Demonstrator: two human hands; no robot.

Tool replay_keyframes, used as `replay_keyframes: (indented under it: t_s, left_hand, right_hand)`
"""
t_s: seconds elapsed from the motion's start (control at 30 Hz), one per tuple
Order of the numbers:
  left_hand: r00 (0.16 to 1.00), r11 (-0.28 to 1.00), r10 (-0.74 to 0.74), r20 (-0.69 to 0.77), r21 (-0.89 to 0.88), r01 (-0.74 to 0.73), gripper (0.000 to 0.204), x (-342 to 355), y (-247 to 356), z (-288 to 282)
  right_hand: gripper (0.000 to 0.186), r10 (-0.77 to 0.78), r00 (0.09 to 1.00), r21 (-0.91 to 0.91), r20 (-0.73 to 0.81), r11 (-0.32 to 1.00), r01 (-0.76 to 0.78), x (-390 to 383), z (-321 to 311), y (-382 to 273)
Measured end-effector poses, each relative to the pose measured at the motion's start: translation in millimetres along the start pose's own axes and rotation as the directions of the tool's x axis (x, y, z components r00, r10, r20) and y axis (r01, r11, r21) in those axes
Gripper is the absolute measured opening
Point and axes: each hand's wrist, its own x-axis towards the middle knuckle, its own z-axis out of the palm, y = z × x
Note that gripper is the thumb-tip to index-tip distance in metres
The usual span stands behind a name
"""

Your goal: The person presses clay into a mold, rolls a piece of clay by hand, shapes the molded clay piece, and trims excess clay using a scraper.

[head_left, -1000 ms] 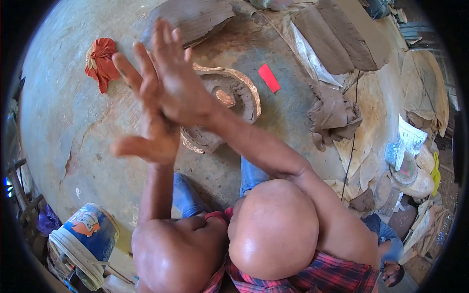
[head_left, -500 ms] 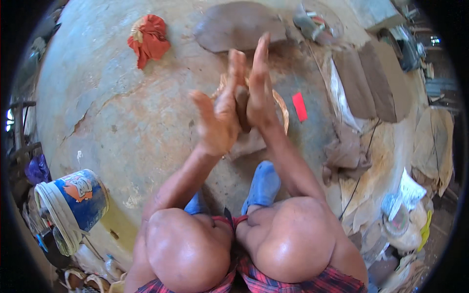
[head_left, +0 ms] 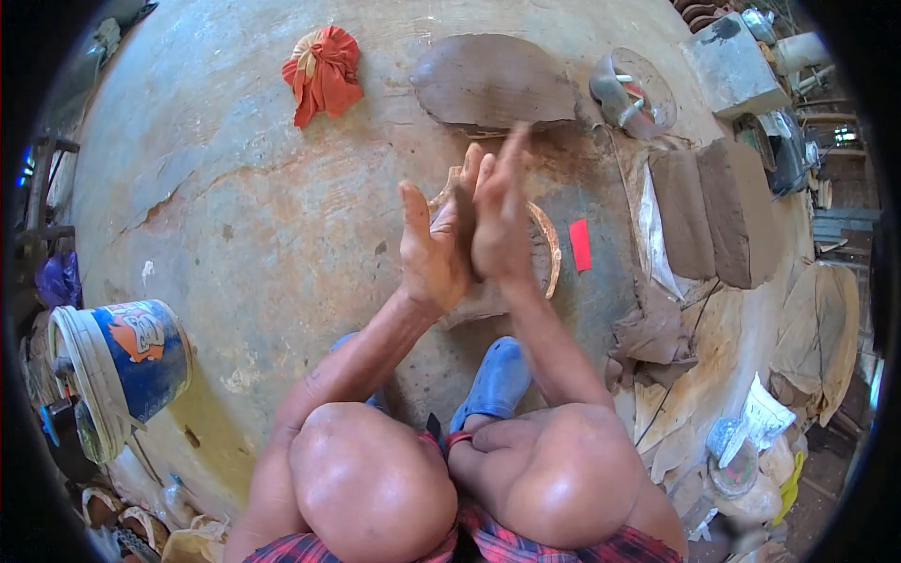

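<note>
Head view: the left hand (head_left: 435, 251) has straight fingers, thumb spread; the right hand (head_left: 503, 235), blurred, has straight fingers too; the clay lump (head_left: 462, 218) sits between both palms, over the round mould (head_left: 548, 246); uneven palm pressure might crack it or let it slip; counted: two hands, one lump, one mould, one bucket (head_left: 145, 352), one red cloth (head_left: 328, 80), one red strip (head_left: 580, 246).

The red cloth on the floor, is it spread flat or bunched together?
Bunched together: the red cloth shows gathered folds and creases, not a flat sheet.
</note>
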Motion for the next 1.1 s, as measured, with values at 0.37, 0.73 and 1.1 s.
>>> replay_keyframes:
  t_s: [0.37,0.73,1.1]
  left_hand:
    - [0.998,0.998,0.063,-0.021,-0.013,-0.063,0.095,1,-3,1]
    - [0.988,0.935,0.149,-0.052,-0.317,-0.157,0.092,0,-4,1]
    - [0.934,0.952,0.279,-0.222,0.189,-0.239,0.075,7,26,-12]
  right_hand:
    - [0.100,0.380,0.925,0.495,-0.023,0.808,-0.320,-1,-19,-8]
    - [0.105,0.346,0.929,0.043,-0.132,0.938,-0.344,-1,6,-4]
    - [0.072,0.382,0.915,0.280,-0.133,0.900,-0.335,-34,-41,14]
